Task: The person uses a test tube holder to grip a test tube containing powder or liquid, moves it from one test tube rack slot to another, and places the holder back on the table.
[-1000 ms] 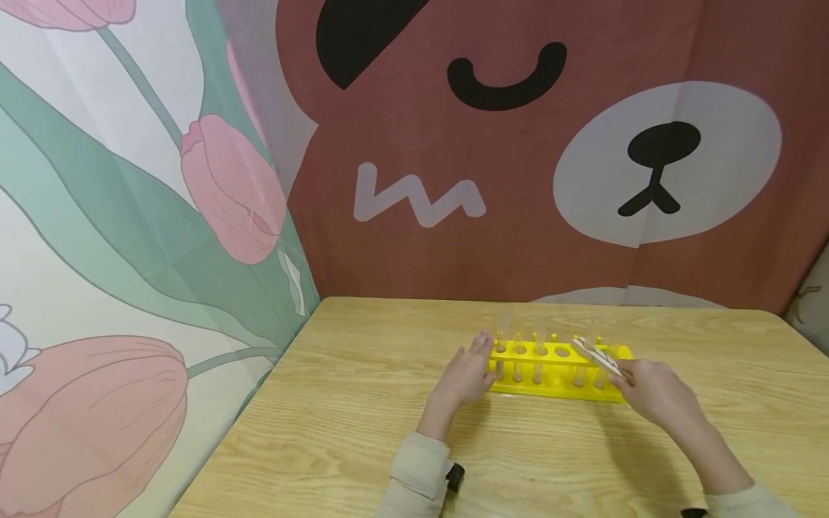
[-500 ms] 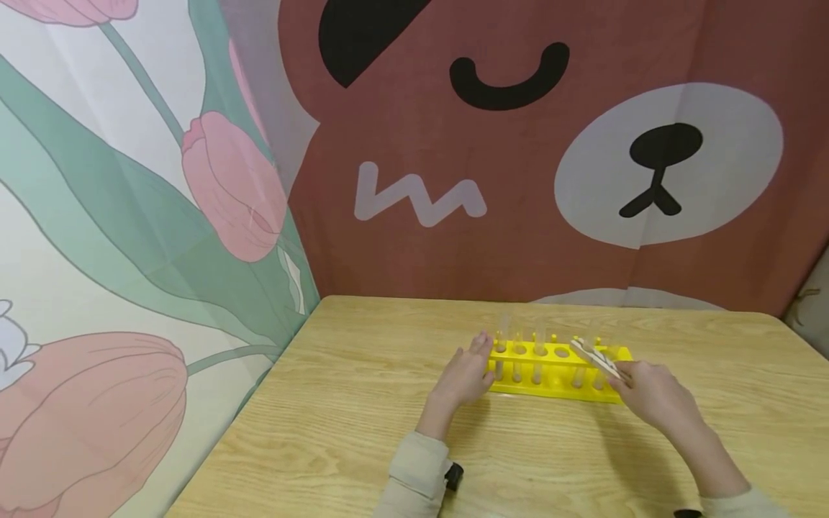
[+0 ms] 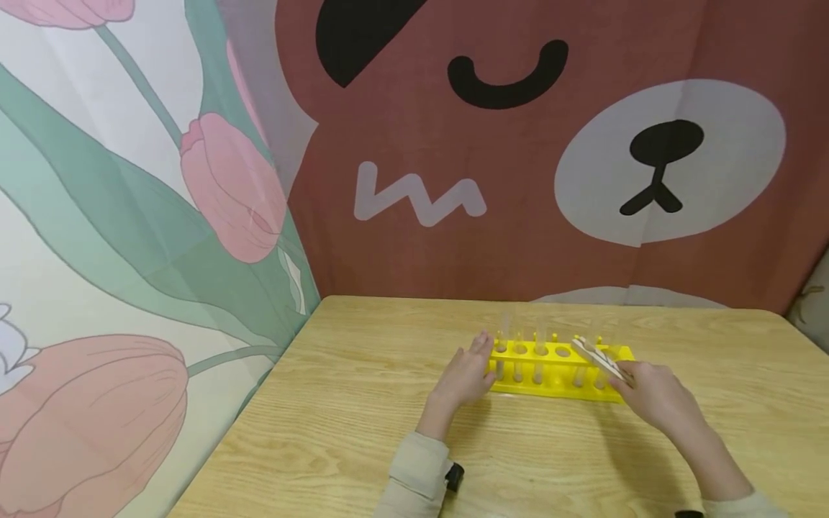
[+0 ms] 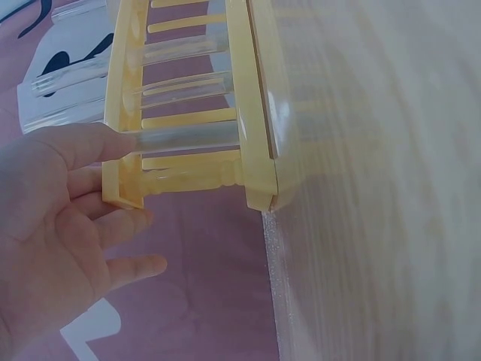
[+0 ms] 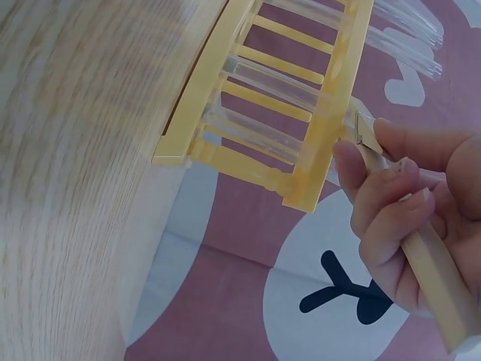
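Note:
A yellow test tube rack (image 3: pixel 550 360) stands upright on the table, holding several clear test tubes (image 3: pixel 504 331). My left hand (image 3: pixel 461 378) grips the rack's left end, thumb on the front side and fingers behind its upper plate (image 4: pixel 114 169). At the other end, my right hand (image 3: pixel 657 396) holds a wooden test tube clamp (image 3: pixel 599 357); curled fingers wrap its handle (image 5: pixel 436 282). The clamp slants over the rack, its far end at a tube on the right side. Whether it closes round that tube, I cannot tell.
The wood-grain table (image 3: pixel 337 417) stretches around the rack. Behind it hangs a cloth with a brown bear (image 3: pixel 414 266), and a tulip-print cloth (image 3: pixel 149 237) hangs at the left. Black wrist straps (image 3: pixel 455 476) show at the sleeves.

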Demonstrator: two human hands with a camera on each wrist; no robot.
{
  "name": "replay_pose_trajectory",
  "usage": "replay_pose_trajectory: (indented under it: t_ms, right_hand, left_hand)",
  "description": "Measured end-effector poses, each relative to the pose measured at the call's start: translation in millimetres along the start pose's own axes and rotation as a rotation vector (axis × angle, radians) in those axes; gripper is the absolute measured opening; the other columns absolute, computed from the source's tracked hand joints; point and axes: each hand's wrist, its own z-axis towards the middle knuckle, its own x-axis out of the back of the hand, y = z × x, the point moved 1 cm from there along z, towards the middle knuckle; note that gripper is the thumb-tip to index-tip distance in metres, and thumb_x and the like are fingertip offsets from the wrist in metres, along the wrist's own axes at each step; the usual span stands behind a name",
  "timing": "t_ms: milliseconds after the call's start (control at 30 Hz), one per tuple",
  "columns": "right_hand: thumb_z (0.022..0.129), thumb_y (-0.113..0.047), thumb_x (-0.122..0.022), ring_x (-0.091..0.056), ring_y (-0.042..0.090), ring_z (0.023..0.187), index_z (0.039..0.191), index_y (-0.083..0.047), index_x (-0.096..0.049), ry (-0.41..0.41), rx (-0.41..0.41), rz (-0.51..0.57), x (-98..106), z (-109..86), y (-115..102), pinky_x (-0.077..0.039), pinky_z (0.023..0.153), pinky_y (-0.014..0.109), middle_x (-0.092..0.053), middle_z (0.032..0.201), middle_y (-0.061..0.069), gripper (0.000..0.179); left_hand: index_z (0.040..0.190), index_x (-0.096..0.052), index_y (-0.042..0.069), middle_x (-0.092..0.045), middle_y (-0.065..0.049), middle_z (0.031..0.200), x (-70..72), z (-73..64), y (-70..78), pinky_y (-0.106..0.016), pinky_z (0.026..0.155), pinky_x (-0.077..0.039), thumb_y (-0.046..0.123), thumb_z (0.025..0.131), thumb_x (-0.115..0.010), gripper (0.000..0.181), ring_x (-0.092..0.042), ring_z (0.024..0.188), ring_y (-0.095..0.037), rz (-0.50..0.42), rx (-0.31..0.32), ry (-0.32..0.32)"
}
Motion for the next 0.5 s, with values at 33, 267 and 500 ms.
replay_pose_trajectory:
  t_ms: [33, 267, 500]
  right_hand:
    - [0.087, -0.011, -0.056, -0.037, 0.016, 0.048, 0.096, 0.008, -0.059, 0.003, 0.004, 0.0, -0.2, -0.4, 0.0, -0.032, 0.041, 0.028, -0.042, 0.057, 0.001, 0.022]
    - [0.085, -0.007, -0.055, -0.037, 0.015, 0.047, 0.087, 0.007, -0.058, 0.03, 0.037, 0.006, 0.1, -0.7, -4.7, -0.032, 0.04, 0.027, -0.042, 0.057, 0.001, 0.014]
    - [0.084, -0.003, -0.054, -0.037, 0.013, 0.044, 0.085, 0.009, -0.056, 0.029, 0.025, 0.032, -2.3, -4.3, -5.5, -0.032, 0.038, 0.025, -0.042, 0.057, 0.002, 0.012]
  left_hand:
    - [0.139, -0.029, 0.0, -0.022, -0.012, 0.144, -0.1, 0.2, -0.1, -0.043, 0.101, -0.026, 0.02, 0.089, -0.054, 0.059, -0.019, 0.131, -0.017, 0.004, -0.003, -0.002]
    - [0.139, -0.027, 0.0, -0.023, -0.013, 0.144, 1.2, -1.0, -1.8, -0.045, 0.1, -0.027, 0.02, 0.09, -0.053, 0.059, -0.019, 0.132, -0.018, 0.009, -0.009, 0.003]
    - [0.139, -0.028, 0.0, -0.023, -0.013, 0.144, 0.6, -1.4, -0.3, -0.045, 0.1, -0.027, 0.02, 0.089, -0.054, 0.059, -0.02, 0.131, -0.017, 0.007, -0.019, -0.001]
